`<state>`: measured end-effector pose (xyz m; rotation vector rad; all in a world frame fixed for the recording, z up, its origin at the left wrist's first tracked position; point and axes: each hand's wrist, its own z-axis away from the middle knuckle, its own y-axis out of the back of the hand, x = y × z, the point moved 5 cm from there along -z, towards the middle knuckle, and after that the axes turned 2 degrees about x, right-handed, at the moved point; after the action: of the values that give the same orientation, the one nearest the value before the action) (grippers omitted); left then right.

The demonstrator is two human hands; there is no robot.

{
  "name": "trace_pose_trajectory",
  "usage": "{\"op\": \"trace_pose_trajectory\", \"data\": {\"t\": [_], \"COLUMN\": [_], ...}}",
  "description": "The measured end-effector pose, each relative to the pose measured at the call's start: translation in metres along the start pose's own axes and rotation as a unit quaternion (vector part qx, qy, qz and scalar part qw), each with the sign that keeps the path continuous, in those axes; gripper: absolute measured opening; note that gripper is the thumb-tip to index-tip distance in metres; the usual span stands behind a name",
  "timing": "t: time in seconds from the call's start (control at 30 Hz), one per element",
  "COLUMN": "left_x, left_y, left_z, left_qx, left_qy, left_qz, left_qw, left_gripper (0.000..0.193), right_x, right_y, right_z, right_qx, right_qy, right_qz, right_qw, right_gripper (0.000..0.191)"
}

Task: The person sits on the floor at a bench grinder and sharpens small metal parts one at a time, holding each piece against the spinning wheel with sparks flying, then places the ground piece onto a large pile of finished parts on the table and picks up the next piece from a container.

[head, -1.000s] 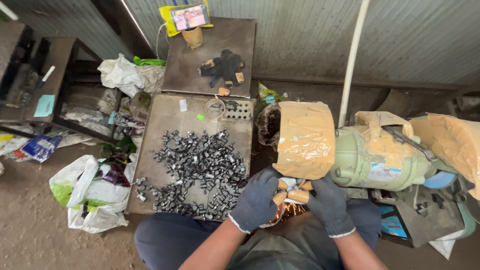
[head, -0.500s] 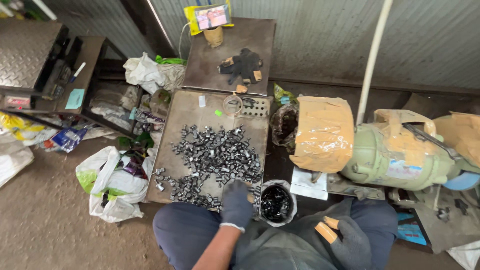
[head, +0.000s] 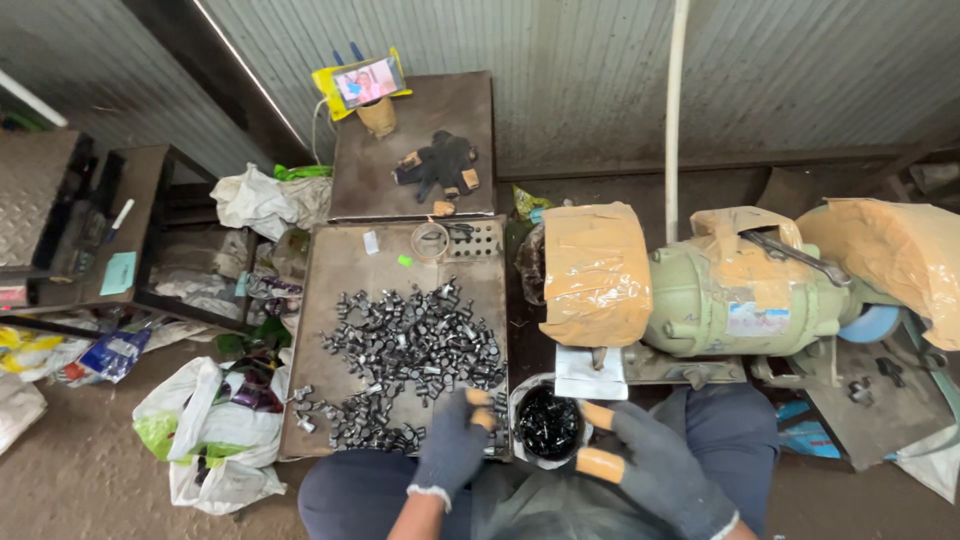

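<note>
Below, hovering at lower centre: left hand (head: 452, 440), gloved, open-fingered, over small metal parts (head: 415, 350) on the tray (head: 330, 290); right hand (head: 650, 465), open-gripped, beside the dark-filled container (head: 547, 422).

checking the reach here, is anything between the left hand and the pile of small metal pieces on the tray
Nothing visible does. The gloved left hand hovers over the near edge of the metal tray, right at the small metal pieces. The round container of dark pieces sits to its right, beside the gloved right hand, off that path.
</note>
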<state>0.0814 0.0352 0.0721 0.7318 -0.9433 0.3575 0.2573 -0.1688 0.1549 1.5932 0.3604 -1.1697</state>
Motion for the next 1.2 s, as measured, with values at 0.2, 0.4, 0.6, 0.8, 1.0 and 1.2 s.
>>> {"op": "trace_pose_trajectory", "data": {"t": [0.2,0.4,0.6,0.8,1.0,1.2], "left_x": [0.095,0.156,0.147,0.133,0.129,0.124], "left_y": [-0.056,-0.036,-0.054,-0.055,-0.051,-0.048], "left_z": [0.041,0.003,-0.031,-0.033,-0.028,-0.01], "left_qx": [-0.183,0.063,-0.093,-0.074,-0.011,0.026], "left_qy": [0.018,-0.403,-0.413,-0.477,-0.487,-0.454], "left_qz": [0.449,-0.099,-0.107,-0.118,-0.129,-0.092], "left_qw": [0.874,0.908,0.9,0.868,0.864,0.886], "left_gripper": [0.024,0.032,0.031,0.032,0.023,0.023], "right_x": [-0.027,0.01,0.028,0.022,0.045,0.056], "right_y": [0.023,0.024,0.019,0.026,0.021,0.017], "right_z": [-0.01,-0.036,-0.048,-0.059,-0.071,-0.072], "right_qx": [0.017,0.177,0.149,0.131,0.128,0.133], "right_qy": [0.141,0.033,-0.025,0.086,0.033,0.002], "right_qz": [0.033,0.178,0.145,0.084,0.128,0.082], "right_qw": [0.989,0.967,0.978,0.984,0.983,0.988], "right_gripper": [0.037,0.03,0.034,0.033,0.03,0.029]}}
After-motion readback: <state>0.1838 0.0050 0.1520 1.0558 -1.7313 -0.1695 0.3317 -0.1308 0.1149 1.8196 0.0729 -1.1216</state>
